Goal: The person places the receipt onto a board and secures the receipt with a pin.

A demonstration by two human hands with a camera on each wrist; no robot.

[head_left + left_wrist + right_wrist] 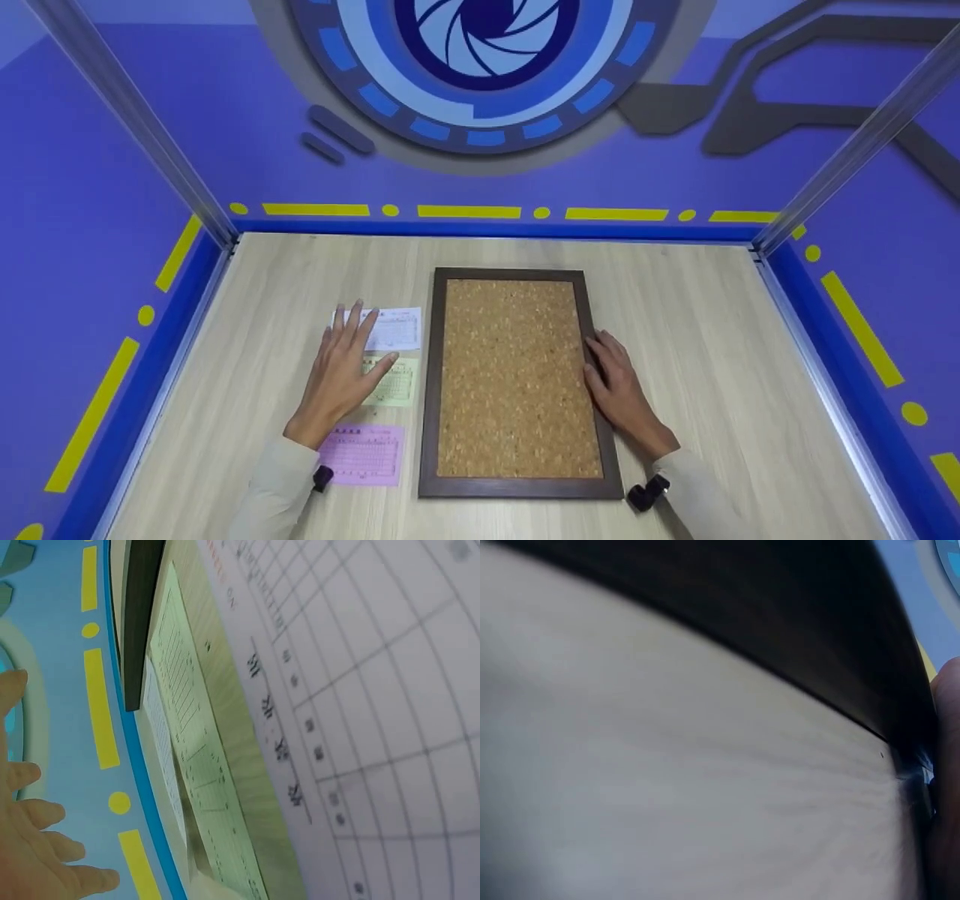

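A dark-framed cork board (pixel 517 379) lies flat on the table in the head view. Left of it, paper form slips lie in a column: a white slip (pixel 397 328), a green slip (pixel 399 382) and a pink slip (pixel 366 456). My left hand (pixel 341 367) is spread above the white and green slips, partly covering both; contact with them cannot be made out. In the left wrist view its fingers (pixel 45 847) look apart, holding nothing. My right hand (pixel 621 386) rests with its fingertips against the board's right edge. The right wrist view shows the dark frame side (pixel 780 622) close up.
The wood-grain table (pixel 720 360) is walled by blue-purple panels (pixel 240 150) with yellow dashes on the back and both sides. Metal posts (pixel 847 142) stand in the back corners. A small black wrist device (pixel 649 493) sits by the right sleeve, another (pixel 322 478) by the left.
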